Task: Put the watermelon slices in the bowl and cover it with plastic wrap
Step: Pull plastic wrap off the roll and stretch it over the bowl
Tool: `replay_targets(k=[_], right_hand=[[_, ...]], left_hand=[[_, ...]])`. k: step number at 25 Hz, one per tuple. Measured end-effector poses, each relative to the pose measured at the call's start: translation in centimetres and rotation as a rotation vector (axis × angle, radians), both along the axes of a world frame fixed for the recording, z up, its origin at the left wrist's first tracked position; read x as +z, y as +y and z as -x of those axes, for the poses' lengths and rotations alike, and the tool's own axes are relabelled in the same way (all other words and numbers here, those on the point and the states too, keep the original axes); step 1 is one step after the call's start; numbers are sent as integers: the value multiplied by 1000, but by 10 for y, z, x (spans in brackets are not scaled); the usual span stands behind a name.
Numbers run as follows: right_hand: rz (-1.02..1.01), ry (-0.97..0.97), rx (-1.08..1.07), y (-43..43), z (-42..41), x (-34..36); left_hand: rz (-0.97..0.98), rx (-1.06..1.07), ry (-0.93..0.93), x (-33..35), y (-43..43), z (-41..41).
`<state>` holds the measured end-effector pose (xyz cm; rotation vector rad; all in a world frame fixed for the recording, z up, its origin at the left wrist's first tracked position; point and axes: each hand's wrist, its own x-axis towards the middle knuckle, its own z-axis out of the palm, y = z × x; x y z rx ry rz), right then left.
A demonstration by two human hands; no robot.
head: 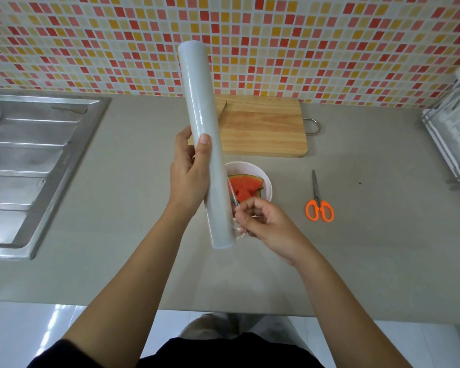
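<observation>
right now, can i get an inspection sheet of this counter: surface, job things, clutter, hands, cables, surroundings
surface: grey countertop, with a wooden cutting board at the back
job's things: bowl holds the watermelon slices, not yet covered; plastic wrap roll is held tilted above it
clutter: orange-handled scissors lie right of the bowl; knife blade on the board, mostly hidden by the roll
hands: left hand grips the roll; right hand fingers pinch the loose film edge near the roll's lower end
cables: nothing seen
surroundings: steel sink drainboard left, wire dish rack right, mosaic tile wall behind
</observation>
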<state>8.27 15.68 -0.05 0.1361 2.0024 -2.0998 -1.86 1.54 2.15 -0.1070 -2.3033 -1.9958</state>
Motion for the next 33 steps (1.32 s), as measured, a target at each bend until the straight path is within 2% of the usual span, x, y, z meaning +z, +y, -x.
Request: replay_targets(k=[3, 5, 9, 14, 18, 22, 25, 30, 33], right_hand=[[-66, -18, -40, 17, -3, -4], [-97, -62, -145, 28, -6, -7], [10, -126, -354, 23, 10, 1], [14, -102, -191, -7, 33, 23], [72, -143, -162, -10, 37, 28], [246, -203, -159, -1, 35, 30], [411, -213, -246, -1, 33, 33], [267, -207, -242, -3, 37, 37], [351, -333, -269, 4, 41, 41]], left_hand=[[13, 50, -6, 2, 1, -3], [4, 76, -24, 5, 0, -2], [34, 54, -39, 10, 0, -4], [53, 39, -6, 10, 2, -9], [38, 9, -13, 8, 4, -10], [35, -38, -9, 6, 14, -7], [22, -47, -14, 4, 13, -8], [-17, -84, 10, -1, 15, -13], [-41, -95, -9, -5, 14, -16]])
